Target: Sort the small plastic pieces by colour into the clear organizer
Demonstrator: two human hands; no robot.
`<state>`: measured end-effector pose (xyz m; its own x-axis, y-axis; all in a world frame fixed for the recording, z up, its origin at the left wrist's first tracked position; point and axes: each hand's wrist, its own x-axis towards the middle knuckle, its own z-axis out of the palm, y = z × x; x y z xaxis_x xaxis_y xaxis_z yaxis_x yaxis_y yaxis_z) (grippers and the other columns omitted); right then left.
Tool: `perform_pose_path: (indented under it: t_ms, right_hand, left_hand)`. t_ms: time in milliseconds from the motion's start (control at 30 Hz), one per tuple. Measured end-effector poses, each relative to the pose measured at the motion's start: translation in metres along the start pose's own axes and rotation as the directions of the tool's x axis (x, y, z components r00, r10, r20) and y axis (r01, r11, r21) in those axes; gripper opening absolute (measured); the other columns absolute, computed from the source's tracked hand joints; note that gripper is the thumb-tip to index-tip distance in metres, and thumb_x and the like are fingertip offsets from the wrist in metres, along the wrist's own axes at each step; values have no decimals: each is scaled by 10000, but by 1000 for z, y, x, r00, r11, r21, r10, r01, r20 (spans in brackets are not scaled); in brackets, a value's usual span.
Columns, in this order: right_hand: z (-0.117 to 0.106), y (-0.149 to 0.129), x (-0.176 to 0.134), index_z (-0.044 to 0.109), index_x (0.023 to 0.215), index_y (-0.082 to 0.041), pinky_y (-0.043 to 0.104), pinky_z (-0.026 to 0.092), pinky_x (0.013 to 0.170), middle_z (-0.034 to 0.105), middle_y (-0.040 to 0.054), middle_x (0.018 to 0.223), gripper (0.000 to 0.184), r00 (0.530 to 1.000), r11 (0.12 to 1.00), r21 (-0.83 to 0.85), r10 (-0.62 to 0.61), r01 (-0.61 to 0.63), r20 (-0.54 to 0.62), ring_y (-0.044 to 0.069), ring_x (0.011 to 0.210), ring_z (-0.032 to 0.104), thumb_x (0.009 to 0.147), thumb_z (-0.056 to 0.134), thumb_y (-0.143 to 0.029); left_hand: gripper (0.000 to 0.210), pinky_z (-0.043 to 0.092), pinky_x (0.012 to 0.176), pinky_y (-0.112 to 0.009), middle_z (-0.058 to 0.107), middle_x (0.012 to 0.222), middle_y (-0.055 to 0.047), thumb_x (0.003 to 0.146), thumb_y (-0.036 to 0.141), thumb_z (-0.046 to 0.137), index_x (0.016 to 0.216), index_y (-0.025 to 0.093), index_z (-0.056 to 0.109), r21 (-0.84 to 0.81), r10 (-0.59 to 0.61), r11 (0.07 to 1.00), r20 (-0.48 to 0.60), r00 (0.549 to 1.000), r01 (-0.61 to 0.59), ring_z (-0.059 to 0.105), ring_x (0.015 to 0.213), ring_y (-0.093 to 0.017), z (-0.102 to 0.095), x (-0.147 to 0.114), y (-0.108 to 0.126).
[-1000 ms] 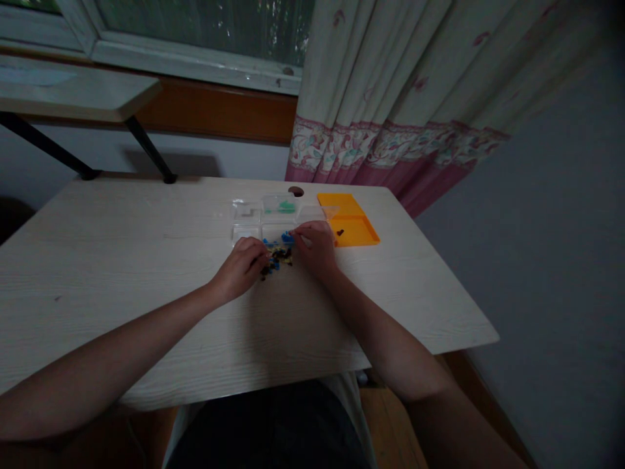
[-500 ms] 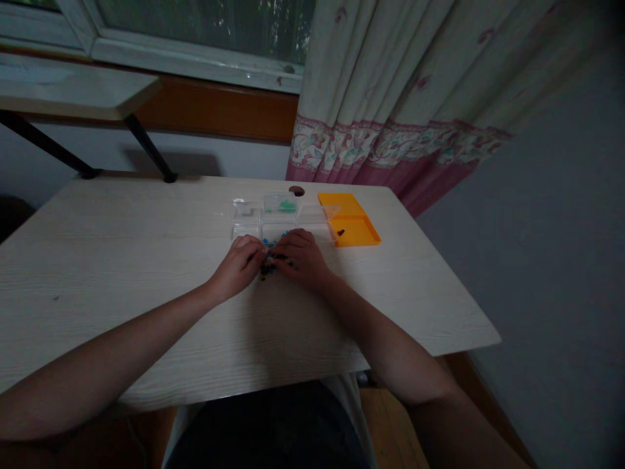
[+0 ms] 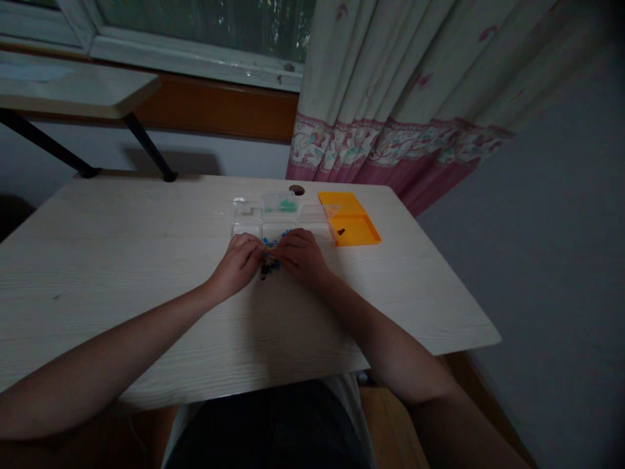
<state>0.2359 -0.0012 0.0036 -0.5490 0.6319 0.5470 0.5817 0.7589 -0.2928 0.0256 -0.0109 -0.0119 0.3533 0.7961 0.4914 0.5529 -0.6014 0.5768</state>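
My left hand and my right hand meet at the fingertips above a small pile of dark and blue pieces on the table. The fingers of both hands are closed in a pinch; whatever is between them is too small to make out. Right behind my hands lies a clear plastic compartment box. Blue pieces show in its front part, partly covered by my fingers, and green pieces lie in a back compartment.
To the right of the clear box is an orange tray with a small dark piece in it. A round hole pierces the back of the pale wooden table. A raised shelf stands at back left; a curtain hangs behind.
My right thumb and fingertips have shifted slightly up and left, towards my left hand. More blue shows in the pile beneath them. The box and tray have stayed in place.
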Motion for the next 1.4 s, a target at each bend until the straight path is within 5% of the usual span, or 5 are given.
perform_pose_path:
  t_ms: [333,533,1400]
  right_hand:
    - [-2,7,0,754,946,-273,357,453,886,696,38,854,219,960,980,70,195,-185,-200,187,915,580,925,552,-356]
    - [0,11,2,760,885,-256,346,465,825,683,26,770,217,937,984,81,176,-158,-302,170,812,590,910,582,-378]
    - [-2,13,2,758,906,-241,327,486,808,711,23,783,190,921,976,101,217,-194,-324,163,805,618,897,602,-349]
  left_hand:
    - [154,428,922,-405,572,983,-70,887,325,581,928,188,637,58,5,998,56,998,-8,507,1014,-234,-3,-2,12]
    - [189,422,943,-428,559,1050,-79,770,343,705,866,193,642,170,59,982,159,986,-86,499,1050,-266,-4,-3,19]
    - [135,433,884,-434,580,1047,-82,832,324,628,878,206,675,256,73,958,211,975,-127,520,1010,-267,-6,-5,18]
